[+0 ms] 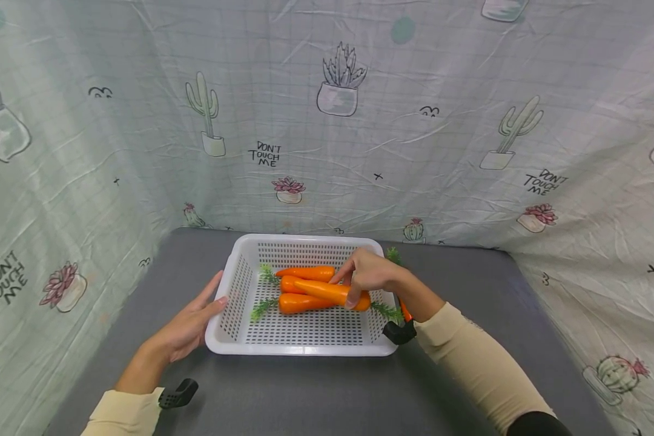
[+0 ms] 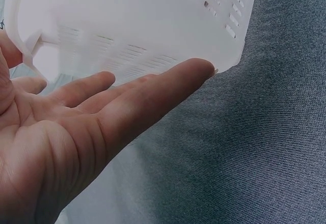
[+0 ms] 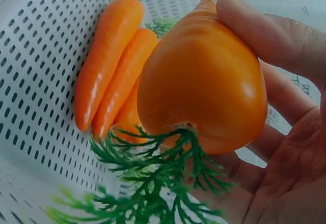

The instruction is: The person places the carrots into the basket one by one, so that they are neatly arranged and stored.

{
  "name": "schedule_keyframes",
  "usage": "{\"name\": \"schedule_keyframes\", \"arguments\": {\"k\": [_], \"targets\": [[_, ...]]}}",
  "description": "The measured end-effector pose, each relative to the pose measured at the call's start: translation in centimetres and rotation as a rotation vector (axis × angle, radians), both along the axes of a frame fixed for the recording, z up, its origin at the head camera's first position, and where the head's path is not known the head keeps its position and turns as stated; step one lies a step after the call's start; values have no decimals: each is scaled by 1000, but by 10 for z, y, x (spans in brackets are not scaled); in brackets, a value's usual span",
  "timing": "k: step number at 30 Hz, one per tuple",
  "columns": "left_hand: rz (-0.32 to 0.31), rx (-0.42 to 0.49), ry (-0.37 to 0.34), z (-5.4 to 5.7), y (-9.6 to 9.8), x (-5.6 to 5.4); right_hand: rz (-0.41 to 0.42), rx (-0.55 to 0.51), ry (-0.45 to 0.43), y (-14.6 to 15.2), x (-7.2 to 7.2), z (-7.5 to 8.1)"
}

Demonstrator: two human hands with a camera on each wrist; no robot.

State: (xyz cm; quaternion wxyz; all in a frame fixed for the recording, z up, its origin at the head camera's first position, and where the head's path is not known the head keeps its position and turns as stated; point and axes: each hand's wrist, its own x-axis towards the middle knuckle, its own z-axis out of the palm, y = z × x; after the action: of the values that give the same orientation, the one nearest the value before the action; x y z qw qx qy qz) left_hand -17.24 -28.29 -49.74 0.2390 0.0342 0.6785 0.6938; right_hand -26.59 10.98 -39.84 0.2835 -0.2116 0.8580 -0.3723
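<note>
A white perforated plastic basket (image 1: 305,350) stands on the grey surface. My right hand (image 1: 372,272) grips an orange carrot (image 1: 327,292) near its thick end, thumb on one side and fingers on the other; its green leafy top (image 3: 173,178) hangs toward the wrist camera. Beneath it, several carrots (image 3: 109,56) lie side by side in the basket, partly hidden by the held one. At the basket's left side my left hand (image 1: 188,321) has its fingers straight along the outer wall, with the thumb at the rim. Those spread fingers (image 2: 153,96) show below the basket wall.
Behind the right forearm, outside the basket's right side, shows a bit of another orange carrot (image 1: 406,310), with green leaves (image 1: 393,255) farther back. A patterned cloth (image 1: 338,157) hangs around the back and sides of the grey surface (image 1: 283,399).
</note>
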Motion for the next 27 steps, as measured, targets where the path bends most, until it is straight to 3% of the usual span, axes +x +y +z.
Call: {"name": "schedule_keyframes", "arguments": {"k": [27], "targets": [[1, 1, 13, 1, 0, 0, 93, 33, 52, -27, -7, -9]]}}
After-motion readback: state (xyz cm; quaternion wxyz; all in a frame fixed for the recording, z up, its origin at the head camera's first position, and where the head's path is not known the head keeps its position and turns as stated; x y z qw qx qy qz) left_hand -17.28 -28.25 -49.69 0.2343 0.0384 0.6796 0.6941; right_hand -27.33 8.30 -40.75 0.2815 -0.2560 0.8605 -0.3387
